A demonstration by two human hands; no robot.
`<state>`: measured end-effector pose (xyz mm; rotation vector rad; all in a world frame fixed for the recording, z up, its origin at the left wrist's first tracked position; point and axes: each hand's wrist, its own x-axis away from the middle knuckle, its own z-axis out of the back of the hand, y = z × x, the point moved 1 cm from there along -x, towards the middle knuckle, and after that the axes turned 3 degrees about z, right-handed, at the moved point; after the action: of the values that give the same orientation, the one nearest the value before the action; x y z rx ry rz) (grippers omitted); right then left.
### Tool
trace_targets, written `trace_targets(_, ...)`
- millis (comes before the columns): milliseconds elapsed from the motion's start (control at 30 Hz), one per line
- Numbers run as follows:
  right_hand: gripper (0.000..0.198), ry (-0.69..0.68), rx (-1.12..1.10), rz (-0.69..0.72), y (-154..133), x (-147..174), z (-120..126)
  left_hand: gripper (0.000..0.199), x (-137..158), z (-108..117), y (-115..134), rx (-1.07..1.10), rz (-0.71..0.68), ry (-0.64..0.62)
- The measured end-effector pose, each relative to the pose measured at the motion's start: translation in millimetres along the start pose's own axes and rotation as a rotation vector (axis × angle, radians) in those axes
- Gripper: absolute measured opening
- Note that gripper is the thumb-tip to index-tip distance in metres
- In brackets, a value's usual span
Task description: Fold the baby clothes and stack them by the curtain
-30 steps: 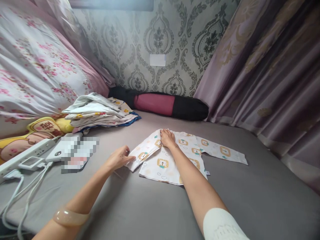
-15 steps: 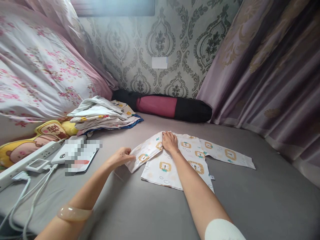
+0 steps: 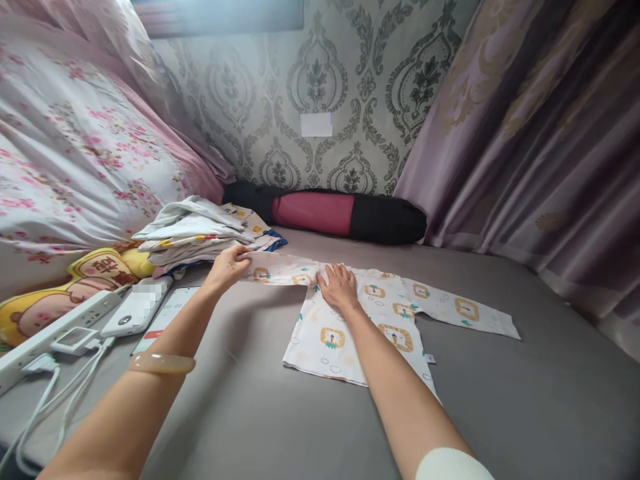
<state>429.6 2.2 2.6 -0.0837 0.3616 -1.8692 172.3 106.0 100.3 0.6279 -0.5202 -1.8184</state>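
A white long-sleeved child's shirt printed with orange lions lies spread on the grey sheet. My left hand pinches the cuff end of its left-side sleeve, which is stretched out sideways and lifted off the sheet. Fingers extended, my right hand presses flat on the shirt near the shoulder on that side. The other sleeve lies straight out to the right. My right forearm covers part of the shirt's front.
A pile of clothes sits behind my left hand. To the left are a power strip with white cables, a white power bank, a phone and a yellow plush pillow. A black and maroon roll lies along the wall.
My left hand has moved away from me and slightly left, pulling the sleeve from a downward slant to straight out sideways. My right hand stays on the shirt.
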Motion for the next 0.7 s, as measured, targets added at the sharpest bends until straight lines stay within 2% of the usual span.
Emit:
trace_targets(133,0.062,-0.019,-0.007,-0.011,-1.4,-1.2,2.3,0.04,-24.5,-1.5,-5.2,-0.038,-0.008,0.046)
trace_targets(333,0.063,-0.119,-0.025,-0.09,-10.0,-6.5,4.5,0.041,-53.5,-10.0,-8.7,-0.156,0.02,0.093)
trace_targets(433,0.065,-0.1,-0.025,-0.101,-13.2,-6.8,1.7,0.042,-64.2,-13.7,-9.8,-0.192,0.056,0.084)
trace_targets(700,0.09,-0.11,-0.01,-0.104,-13.9,-7.6,-1.9,0.041,-83.9,-29.4,-18.2,-0.268,0.094,0.059)
